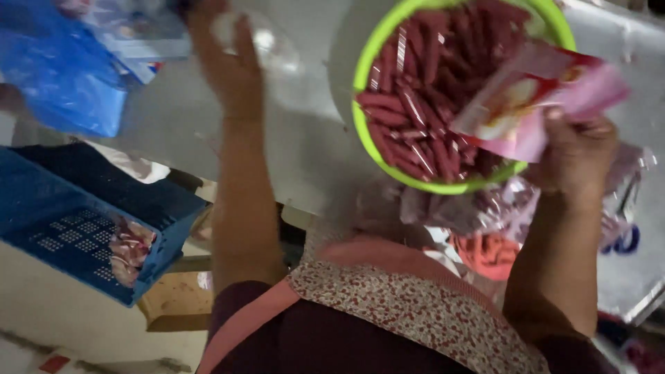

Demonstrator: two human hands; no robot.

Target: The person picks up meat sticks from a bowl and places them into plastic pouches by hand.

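Only 1 view here, the head camera looking straight down, so everything is placed off the round bright-green plastic bowl (367, 125) sitting on the pale grey table (291, 138). That bowl is packed with loads of thin red sausage sticks in shiny wrappers (422, 104).

The right hand (578, 149) is at the bowl's right edge, fingers curled and pinching a flat pink printed plastic pouch (533, 97) that lies tilted over the bowl's right half, partly covering the sticks. The left hand (232, 62) is well to the left of the bowl, up on the table, fingers lying together against a clear crinkly plastic bag (267, 41); it's blurry, so I can't tell how firmly it grips.

Further left of the bowl, below table level, sits a blue slotted plastic crate (76, 228) with a few wrapped packets (131, 249) inside. Just under the bowl there's a heap of clear wrappers (485, 208).
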